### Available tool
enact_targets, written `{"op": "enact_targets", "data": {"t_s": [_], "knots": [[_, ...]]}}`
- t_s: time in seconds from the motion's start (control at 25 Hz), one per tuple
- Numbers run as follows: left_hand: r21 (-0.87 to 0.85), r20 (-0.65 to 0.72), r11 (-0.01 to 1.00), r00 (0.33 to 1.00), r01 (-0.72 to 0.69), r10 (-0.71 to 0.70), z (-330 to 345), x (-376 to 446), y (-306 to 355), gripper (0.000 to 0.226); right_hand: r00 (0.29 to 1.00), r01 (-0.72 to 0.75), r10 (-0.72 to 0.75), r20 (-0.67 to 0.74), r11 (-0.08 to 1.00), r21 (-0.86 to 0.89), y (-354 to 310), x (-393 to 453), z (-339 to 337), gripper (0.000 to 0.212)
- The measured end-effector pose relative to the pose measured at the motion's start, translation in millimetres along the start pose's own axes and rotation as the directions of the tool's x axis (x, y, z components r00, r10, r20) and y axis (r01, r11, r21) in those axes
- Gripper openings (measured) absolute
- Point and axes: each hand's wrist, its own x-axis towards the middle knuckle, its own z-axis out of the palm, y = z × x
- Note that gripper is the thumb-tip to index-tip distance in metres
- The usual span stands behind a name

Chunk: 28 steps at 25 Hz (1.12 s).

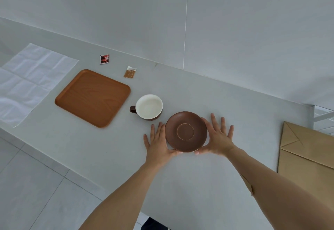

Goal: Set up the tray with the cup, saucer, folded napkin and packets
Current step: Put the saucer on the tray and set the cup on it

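Both hands (188, 139), fingers spread, hold the round glossy brown saucer (186, 131) by its rim.

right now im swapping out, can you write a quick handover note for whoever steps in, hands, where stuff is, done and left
Left hand and right hand: fingers straight, one on each side of the brown saucer on the counter, thumbs at its near rim.
Cup: upright, empty, on the counter between saucer and tray.
Tray: bare, left of the cup.
Two packets on the counter beyond the tray: red one, tan one.
Napkin: spread out unfolded at far left.
Done: nothing on the tray.
Left: load saucer, cup and packets; fold and add the napkin.
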Motion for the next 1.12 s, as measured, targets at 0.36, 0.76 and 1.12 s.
{"op": "enact_targets", "data": {"t_s": [0.36,0.76,1.12], "knots": [[-0.026,-0.045,1.0,0.999,-0.004,0.003,-37.0,-32.6,-25.1,0.126,0.996,0.066,-0.065,-0.063,0.998,0.02,-43.8,-32.1,7.0,0.137],[-0.067,-0.136,0.996,0.989,0.053,-0.062,-115.1,-86.3,-134.6,0.129,0.978,0.199,-0.198,-0.057,0.98,0.007,-176.8,-43.0,51.7,0.136],[-0.108,-0.182,0.993,0.98,0.058,-0.077,-197.9,-127.4,-271.5,0.132,0.969,0.241,-0.243,-0.037,0.969,-0.049,-333.1,-41.8,107.4,0.137]]}}
